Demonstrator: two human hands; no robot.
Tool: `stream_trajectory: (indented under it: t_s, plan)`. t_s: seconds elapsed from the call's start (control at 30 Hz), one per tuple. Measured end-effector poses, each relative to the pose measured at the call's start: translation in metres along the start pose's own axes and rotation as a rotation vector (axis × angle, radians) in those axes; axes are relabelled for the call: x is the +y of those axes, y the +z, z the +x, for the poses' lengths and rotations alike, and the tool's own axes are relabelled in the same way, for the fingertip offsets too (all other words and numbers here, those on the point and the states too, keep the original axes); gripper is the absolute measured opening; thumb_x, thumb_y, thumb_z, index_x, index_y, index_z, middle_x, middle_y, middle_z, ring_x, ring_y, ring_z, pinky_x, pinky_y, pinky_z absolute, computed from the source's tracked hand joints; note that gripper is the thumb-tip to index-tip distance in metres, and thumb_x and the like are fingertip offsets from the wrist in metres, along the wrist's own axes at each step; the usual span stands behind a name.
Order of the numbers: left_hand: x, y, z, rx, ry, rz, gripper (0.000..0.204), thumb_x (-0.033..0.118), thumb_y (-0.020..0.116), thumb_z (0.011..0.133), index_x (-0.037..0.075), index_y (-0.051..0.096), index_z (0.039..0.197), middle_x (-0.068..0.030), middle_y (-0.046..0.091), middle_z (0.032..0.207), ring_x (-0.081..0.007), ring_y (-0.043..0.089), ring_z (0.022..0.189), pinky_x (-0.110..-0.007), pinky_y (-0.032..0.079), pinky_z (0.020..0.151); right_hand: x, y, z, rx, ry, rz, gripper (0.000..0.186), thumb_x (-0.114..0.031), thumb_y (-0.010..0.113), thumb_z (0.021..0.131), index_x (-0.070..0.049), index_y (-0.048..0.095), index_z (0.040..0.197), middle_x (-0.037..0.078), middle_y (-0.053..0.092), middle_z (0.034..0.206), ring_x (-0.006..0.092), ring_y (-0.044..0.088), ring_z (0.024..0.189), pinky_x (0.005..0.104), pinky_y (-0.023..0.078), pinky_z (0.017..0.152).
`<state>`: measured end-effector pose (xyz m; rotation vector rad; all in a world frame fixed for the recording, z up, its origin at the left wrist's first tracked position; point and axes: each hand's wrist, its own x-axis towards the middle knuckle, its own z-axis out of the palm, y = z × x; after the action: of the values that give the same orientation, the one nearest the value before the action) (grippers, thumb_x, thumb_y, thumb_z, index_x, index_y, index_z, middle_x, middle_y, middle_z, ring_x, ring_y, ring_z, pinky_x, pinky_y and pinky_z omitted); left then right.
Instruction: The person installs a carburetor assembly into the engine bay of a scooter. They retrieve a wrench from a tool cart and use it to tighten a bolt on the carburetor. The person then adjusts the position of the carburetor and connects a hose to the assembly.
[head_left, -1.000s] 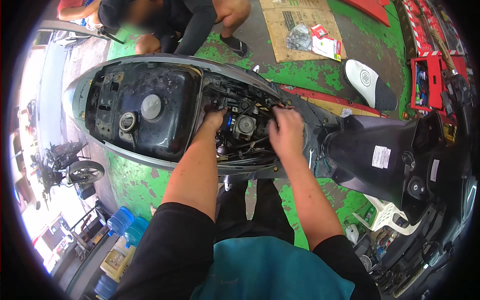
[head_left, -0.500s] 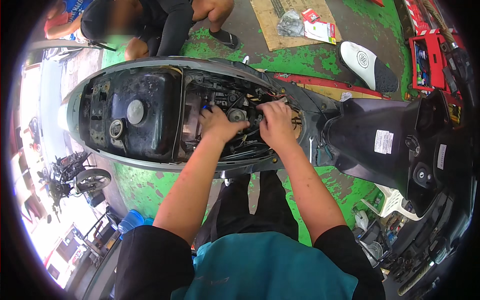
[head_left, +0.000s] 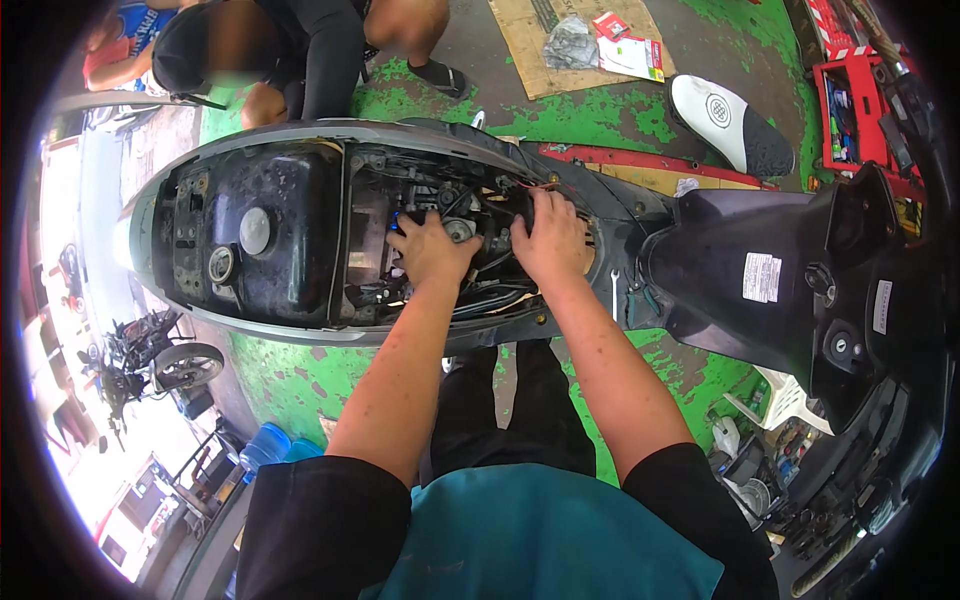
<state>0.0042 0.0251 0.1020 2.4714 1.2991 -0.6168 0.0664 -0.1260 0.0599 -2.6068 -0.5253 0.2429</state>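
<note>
A scooter with its seat off (head_left: 330,133) stretches across in front of me, its engine bay uncovered. My left hand (head_left: 437,254) reaches into the bay with fingers and thumb spread beside a round metal carburetor-like part (head_left: 460,230). A small blue piece (head_left: 398,216) shows by its fingertips. My right hand (head_left: 551,240) rests at the bay's right end, fingers stretched forward and thumb apart, near some thin red wires (head_left: 545,186). What its fingertips touch is hidden. Left of the bay sits the black fuel tank (head_left: 290,235) with a round cap.
A wrench (head_left: 614,292) and pliers (head_left: 650,303) lie on the scooter's floorboard. Beyond it are cardboard (head_left: 530,65) with packages and a white-and-black seat-shaped piece (head_left: 720,115). Another person (head_left: 330,50) crouches at the far left. A red toolbox (head_left: 868,120) stands far right.
My left hand's fingers have spread wider, and it has shifted slightly right over the engine. My right hand has flattened out a little. The whole view has shifted slightly.
</note>
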Motion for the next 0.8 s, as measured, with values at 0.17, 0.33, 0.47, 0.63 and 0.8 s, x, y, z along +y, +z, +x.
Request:
stream_trajectory:
  t_s: [0.17, 0.33, 0.47, 0.63, 0.8]
  plan:
    - [-0.009, 0.009, 0.000, 0.069, 0.041, -0.071, 0.079, 0.040, 0.093, 0.067, 0.005, 0.068, 0.133, -0.0277, 0.049, 0.138, -0.0483, 0.046, 0.131, -0.054, 0.053, 0.103, 0.004, 0.007, 0.005, -0.010, 0.015, 0.046, 0.044, -0.024, 0.070, 0.085, -0.005, 0.061, 0.124, 0.016, 0.063, 0.116, 0.0361, 0.064, 0.109, 0.0514, 0.053, 0.089]
    - [-0.006, 0.013, -0.010, 0.141, 0.016, -0.127, 0.077, 0.038, 0.092, 0.069, 0.005, 0.065, 0.133, -0.0296, 0.054, 0.131, -0.0494, 0.052, 0.123, -0.054, 0.050, 0.103, 0.002, 0.004, 0.006, -0.026, 0.039, 0.074, 0.043, -0.023, 0.069, 0.085, -0.006, 0.061, 0.123, 0.016, 0.063, 0.112, 0.0357, 0.066, 0.107, 0.0511, 0.053, 0.088]
    - [0.000, 0.004, -0.014, -0.001, -0.066, -0.199, 0.076, 0.041, 0.089, 0.073, 0.007, 0.061, 0.134, -0.0289, 0.067, 0.122, -0.0477, 0.063, 0.117, -0.051, 0.052, 0.100, 0.001, -0.001, 0.008, -0.043, 0.049, 0.084, 0.041, -0.021, 0.068, 0.085, -0.006, 0.060, 0.123, 0.016, 0.062, 0.111, 0.0357, 0.066, 0.106, 0.0511, 0.053, 0.088]
    - [-0.005, 0.000, -0.012, -0.031, -0.008, -0.164, 0.071, 0.045, 0.086, 0.076, 0.008, 0.060, 0.131, -0.0238, 0.074, 0.119, -0.0434, 0.070, 0.114, -0.051, 0.053, 0.099, 0.003, 0.003, 0.007, -0.064, 0.065, 0.093, 0.043, -0.020, 0.068, 0.085, -0.005, 0.060, 0.125, 0.016, 0.062, 0.116, 0.0374, 0.066, 0.106, 0.0514, 0.053, 0.090]
    - [-0.009, -0.003, -0.007, -0.101, -0.047, -0.242, 0.085, 0.046, 0.088, 0.072, 0.003, 0.058, 0.139, -0.0279, 0.072, 0.122, -0.0466, 0.068, 0.116, -0.052, 0.053, 0.101, 0.001, 0.001, 0.009, -0.069, 0.049, 0.070, 0.044, -0.019, 0.067, 0.084, -0.005, 0.058, 0.124, 0.017, 0.061, 0.112, 0.0373, 0.067, 0.100, 0.0511, 0.054, 0.086]
